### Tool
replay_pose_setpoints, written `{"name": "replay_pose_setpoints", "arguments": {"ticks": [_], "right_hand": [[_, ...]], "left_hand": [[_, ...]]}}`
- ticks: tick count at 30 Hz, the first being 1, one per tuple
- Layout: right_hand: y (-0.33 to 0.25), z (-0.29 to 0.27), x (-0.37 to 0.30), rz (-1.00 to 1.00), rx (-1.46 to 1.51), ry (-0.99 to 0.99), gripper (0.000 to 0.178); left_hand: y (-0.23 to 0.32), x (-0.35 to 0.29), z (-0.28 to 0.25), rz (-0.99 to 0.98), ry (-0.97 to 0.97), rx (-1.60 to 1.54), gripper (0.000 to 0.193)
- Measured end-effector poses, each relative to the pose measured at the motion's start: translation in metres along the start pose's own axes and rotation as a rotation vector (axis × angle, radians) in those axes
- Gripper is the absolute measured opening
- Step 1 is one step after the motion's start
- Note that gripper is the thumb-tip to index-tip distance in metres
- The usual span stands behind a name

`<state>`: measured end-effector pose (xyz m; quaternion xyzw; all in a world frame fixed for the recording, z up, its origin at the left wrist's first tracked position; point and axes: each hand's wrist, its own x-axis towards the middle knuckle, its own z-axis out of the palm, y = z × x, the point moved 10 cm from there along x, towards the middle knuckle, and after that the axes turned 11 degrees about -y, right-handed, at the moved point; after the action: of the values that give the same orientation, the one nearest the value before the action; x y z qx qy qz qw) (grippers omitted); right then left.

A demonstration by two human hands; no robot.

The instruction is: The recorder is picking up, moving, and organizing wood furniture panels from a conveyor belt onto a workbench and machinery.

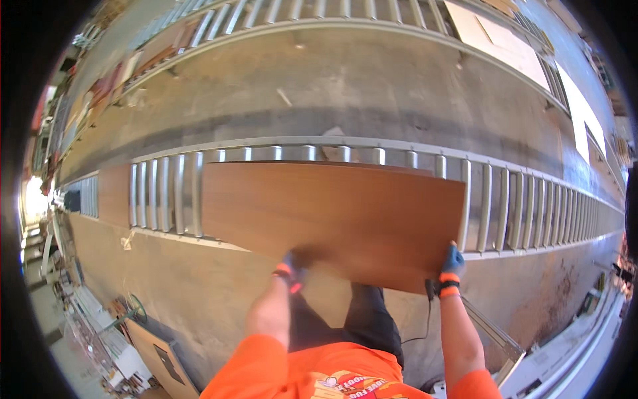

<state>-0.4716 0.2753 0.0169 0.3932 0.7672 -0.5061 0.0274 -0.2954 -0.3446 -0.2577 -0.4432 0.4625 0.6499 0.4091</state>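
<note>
A large brown wood-look panel [332, 216] lies over the roller conveyor [492, 206] in front of me. Its near side juts past the near rail toward my legs, and a thin strip of another board [399, 169] shows along its far edge. My right hand [452, 261], in a blue glove with an orange cuff, grips the panel at its right end by the near corner. My left hand [296, 262], gloved as well, is at the near edge left of the middle; motion blurs its fingers, so their hold is unclear.
Farther left on the rollers sits another brown panel [114, 195]. A second roller conveyor [319, 12] runs across the back, bearing pale boards [498, 43] at right. A dark cable [425, 326] hangs near my right wrist. Beside my right arm stands a metal-edged frame [495, 329].
</note>
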Motion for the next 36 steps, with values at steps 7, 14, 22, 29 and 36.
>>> {"name": "replay_pose_setpoints", "arguments": {"ticks": [7, 14, 22, 29, 36], "right_hand": [[0.12, 0.048, 0.162, 0.138, -0.283, -0.248, 0.046], [0.17, 0.083, 0.186, 0.123, 0.087, -0.224, 0.031], [0.17, 0.032, 0.088, 0.29, 0.416, -0.48, 0.035], [0.189, -0.067, -0.098, 0.587, 0.453, -0.218, 0.039], [0.204, -0.119, -0.345, 0.524, 0.695, 0.288, 0.039]], "left_hand": [[0.013, -0.041, 0.063, 0.172, -0.304, 0.271, 0.065], [0.07, -0.115, 0.129, -0.123, 0.239, -0.221, 0.062], [0.177, -0.048, 0.323, 0.062, -0.247, 0.432, 0.042], [0.209, -0.091, 0.422, -0.001, -0.339, 0.379, 0.046], [0.177, -0.158, 0.548, 0.01, -0.593, 0.663, 0.042]]}}
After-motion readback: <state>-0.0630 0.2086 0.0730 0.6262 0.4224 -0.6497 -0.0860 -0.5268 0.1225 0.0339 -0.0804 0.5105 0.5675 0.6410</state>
